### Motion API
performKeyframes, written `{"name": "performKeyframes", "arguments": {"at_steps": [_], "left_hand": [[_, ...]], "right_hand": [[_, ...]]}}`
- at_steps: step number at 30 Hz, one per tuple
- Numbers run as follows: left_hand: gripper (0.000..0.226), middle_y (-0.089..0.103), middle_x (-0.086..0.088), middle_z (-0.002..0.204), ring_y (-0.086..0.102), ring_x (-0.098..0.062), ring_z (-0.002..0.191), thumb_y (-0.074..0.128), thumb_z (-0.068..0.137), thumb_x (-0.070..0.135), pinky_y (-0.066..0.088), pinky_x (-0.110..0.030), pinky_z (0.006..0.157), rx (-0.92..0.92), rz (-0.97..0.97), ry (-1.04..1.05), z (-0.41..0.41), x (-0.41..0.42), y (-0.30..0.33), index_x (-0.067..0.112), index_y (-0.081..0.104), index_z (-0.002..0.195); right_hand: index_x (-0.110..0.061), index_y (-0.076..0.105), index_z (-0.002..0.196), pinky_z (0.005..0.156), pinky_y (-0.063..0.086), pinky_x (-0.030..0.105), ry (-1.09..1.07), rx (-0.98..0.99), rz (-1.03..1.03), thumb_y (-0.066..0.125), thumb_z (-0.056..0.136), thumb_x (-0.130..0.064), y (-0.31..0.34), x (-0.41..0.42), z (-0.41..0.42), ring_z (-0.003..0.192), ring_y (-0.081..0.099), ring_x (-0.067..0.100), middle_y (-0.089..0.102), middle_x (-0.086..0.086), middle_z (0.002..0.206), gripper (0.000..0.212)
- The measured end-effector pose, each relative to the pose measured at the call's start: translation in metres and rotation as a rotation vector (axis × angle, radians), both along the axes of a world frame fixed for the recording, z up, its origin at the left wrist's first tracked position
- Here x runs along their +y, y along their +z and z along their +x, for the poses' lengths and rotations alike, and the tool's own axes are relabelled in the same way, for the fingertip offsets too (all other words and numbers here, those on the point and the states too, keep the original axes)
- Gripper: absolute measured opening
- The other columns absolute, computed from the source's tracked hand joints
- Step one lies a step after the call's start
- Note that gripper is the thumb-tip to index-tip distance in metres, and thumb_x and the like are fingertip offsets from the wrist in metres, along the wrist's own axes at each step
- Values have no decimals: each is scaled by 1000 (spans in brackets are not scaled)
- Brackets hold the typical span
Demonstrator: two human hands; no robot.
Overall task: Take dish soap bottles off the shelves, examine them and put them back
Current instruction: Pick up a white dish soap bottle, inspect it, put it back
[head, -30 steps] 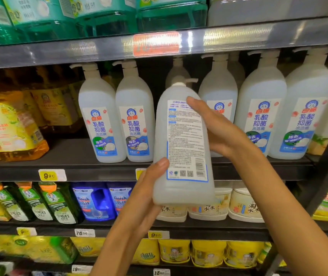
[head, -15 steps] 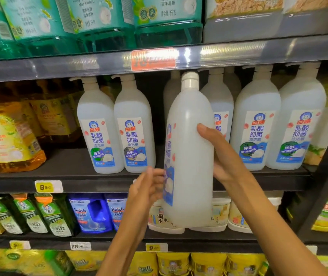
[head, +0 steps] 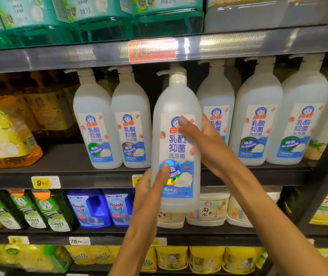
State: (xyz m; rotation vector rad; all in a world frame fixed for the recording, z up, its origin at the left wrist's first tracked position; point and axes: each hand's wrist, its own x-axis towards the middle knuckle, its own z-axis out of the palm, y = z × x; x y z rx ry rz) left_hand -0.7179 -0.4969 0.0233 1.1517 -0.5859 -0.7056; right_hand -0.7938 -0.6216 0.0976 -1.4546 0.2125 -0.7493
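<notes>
Held upright in front of the middle shelf (head: 63,156): a white pump bottle (head: 176,108) of dish soap, front label toward the camera, pump head just under the edge of the shelf above. Left hand (head: 149,188) clasped around the lower left of the bottle, thumb pressed onto the round shiny sticker near the label's foot. Right hand (head: 205,142) wrapped around the right side higher up, thumb lying across the cat logo at the label's top; both a firm grip on the same bottle. Behind, standing in a row on the middle shelf: two matching bottles (head: 112,124) to the left, three more (head: 258,120) to the right, with a gap between them behind the held one. Yellow refill pouches (head: 3,136) at far left. One shelf down: blue Finish bottles (head: 101,208), green bottles (head: 29,212), cream tubs (head: 207,212). Yellow price tag (head: 45,182) on the shelf edge.
</notes>
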Motion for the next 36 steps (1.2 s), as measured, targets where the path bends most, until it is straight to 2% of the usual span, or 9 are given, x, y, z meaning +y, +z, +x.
{"name": "performKeyframes", "arguments": {"at_steps": [2, 5, 8, 12, 15, 20, 27, 32, 36], "left_hand": [[68, 76, 2, 93, 73, -15, 85, 64, 50, 62, 58, -25, 60, -76, 29, 27, -2, -2, -1, 25, 61, 107], [68, 75, 2, 94, 73, -13, 84, 61, 50, 64, 60, -26, 62, -122, 43, 40, -1, -5, -1, 25, 61, 106], [71, 74, -1, 101, 72, -14, 88, 60, 51, 63, 60, -30, 69, -160, 33, 45, 4, -11, 2, 24, 60, 110], [50, 71, 11, 88, 71, 0, 76, 55, 56, 61, 52, -13, 54, -219, 41, 68, 19, -26, 9, 31, 59, 97], [45, 68, 16, 85, 68, 7, 74, 51, 60, 62, 49, -9, 54, -296, 70, 85, 30, -35, 11, 33, 57, 93], [55, 64, 12, 100, 65, 12, 83, 50, 66, 58, 50, -8, 59, -386, 48, 98, 42, -48, 3, 27, 52, 111], [37, 64, 14, 101, 66, 9, 87, 56, 72, 44, 51, -10, 59, -327, 40, 112, 43, -62, -13, 35, 49, 107], [54, 62, 8, 107, 62, 13, 91, 53, 73, 43, 49, -6, 61, -328, 61, 143, 39, -68, -19, 23, 48, 123], [59, 59, -5, 123, 63, -8, 98, 58, 85, 30, 50, -6, 63, -351, 130, 228, 38, -77, -24, 12, 40, 138]], "right_hand": [[-14, 48, 125, 65, 60, 30, -93, 27, -8, 66, 68, -48, -3, 3, 7, 83, 74, 18, 75, 1, 92, 69], [-14, 50, 123, 72, 61, 36, -148, 23, -8, 65, 77, -45, -2, 0, 12, 82, 74, 20, 74, 5, 97, 57], [-17, 52, 118, 62, 59, 28, -136, -5, -45, 66, 69, -49, 4, -6, 16, 79, 74, 17, 76, -2, 88, 60], [-27, 51, 108, 52, 53, 17, -138, -16, -121, 65, 74, -45, 13, -13, 25, 71, 73, 8, 74, -15, 75, 41], [-29, 50, 105, 50, 52, 15, -160, -30, -154, 65, 74, -46, 16, -18, 32, 70, 72, 5, 73, -18, 75, 38], [-33, 49, 104, 51, 52, 13, -185, -81, -194, 63, 71, -48, 10, -27, 41, 72, 72, 3, 72, -24, 78, 39], [-33, 54, 108, 61, 60, 31, -199, -143, -135, 73, 73, -42, -13, -44, 53, 84, 74, 20, 75, -4, 96, 41], [-44, 48, 110, 59, 55, 18, -218, -119, -231, 68, 76, -36, -21, -52, 59, 86, 72, 8, 71, -23, 95, 41], [-40, 44, 114, 56, 53, 14, -231, -130, -238, 70, 75, -42, -29, -53, 62, 81, 71, 2, 69, -31, 91, 47]]}}
